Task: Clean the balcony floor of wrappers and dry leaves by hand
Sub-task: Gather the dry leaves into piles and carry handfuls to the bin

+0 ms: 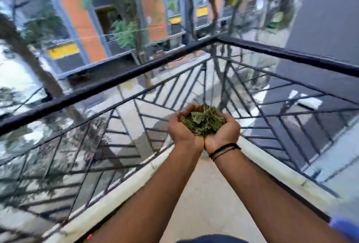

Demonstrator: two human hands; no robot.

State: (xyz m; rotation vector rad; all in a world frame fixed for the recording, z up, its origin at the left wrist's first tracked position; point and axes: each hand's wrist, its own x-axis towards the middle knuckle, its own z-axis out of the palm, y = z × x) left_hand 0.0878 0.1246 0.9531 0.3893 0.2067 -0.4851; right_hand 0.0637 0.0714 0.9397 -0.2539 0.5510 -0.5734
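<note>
I am holding a heap of leaves [204, 121], green and crumpled, in both my hands, which are cupped together in front of me at the corner of the balcony. My left hand [181, 126] is curling its fingers [189, 109] up round the left side of the heap, and my right hand [225, 131] is curling round the right side, the heels of the two palms touching. A black cord [223, 150] is circling my right wrist. Under my forearms the pale floor [204, 194] is running to a point between two light kerbs [116, 192]. The black railing [116, 79] is meeting at a corner beyond my hands, with blurred buildings and trees behind it.
</note>
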